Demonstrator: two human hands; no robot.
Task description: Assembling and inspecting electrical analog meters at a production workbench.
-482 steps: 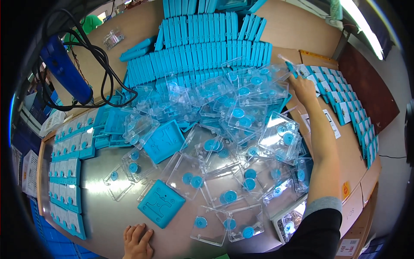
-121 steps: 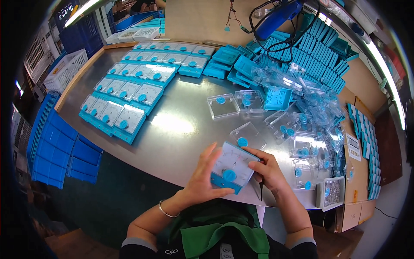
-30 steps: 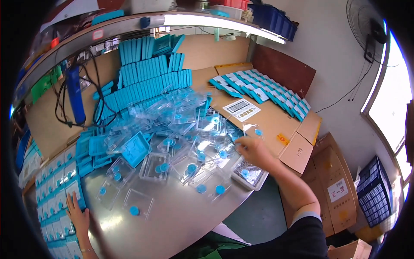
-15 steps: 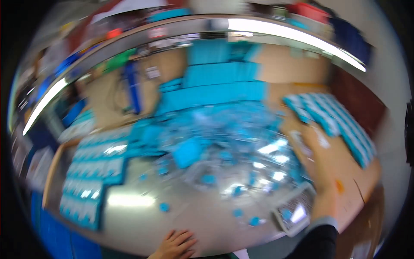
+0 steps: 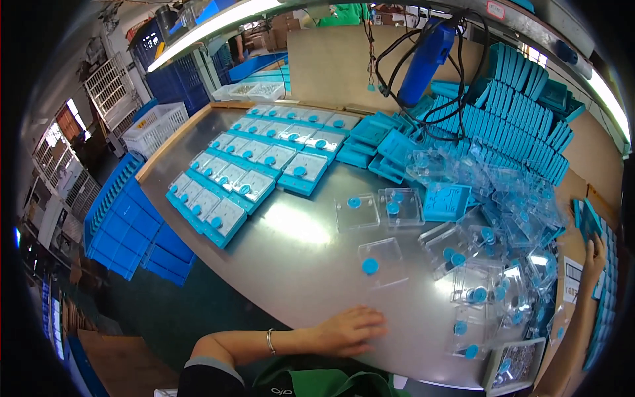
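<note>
My left hand [image 5: 347,331] lies flat near the front edge of the metal table [image 5: 297,264], fingers stretched out and nothing in them. Just beyond it rests a clear plastic cover [image 5: 390,268] with a round teal knob. At the far right, my right hand [image 5: 593,258] has its fingers closed on the lower end of a tilted teal tray [image 5: 587,221]; part of that grip is hidden. Beside this hand runs a row of teal units [image 5: 607,291]. A heap of clear covers with teal knobs [image 5: 503,251] lies between my hands.
Teal trays with white tops [image 5: 264,155] stand in rows at the left. Teal trays [image 5: 503,126] are stacked behind the heap. A blue tool [image 5: 426,63] hangs with black cables. A small box of tiny parts [image 5: 512,367] sits front right; blue crates [image 5: 142,225] stand left of the table.
The view has swung left. My right hand has moved from beside the clear covers to the teal tray at the far right. My left hand remains on the table near its front edge.
</note>
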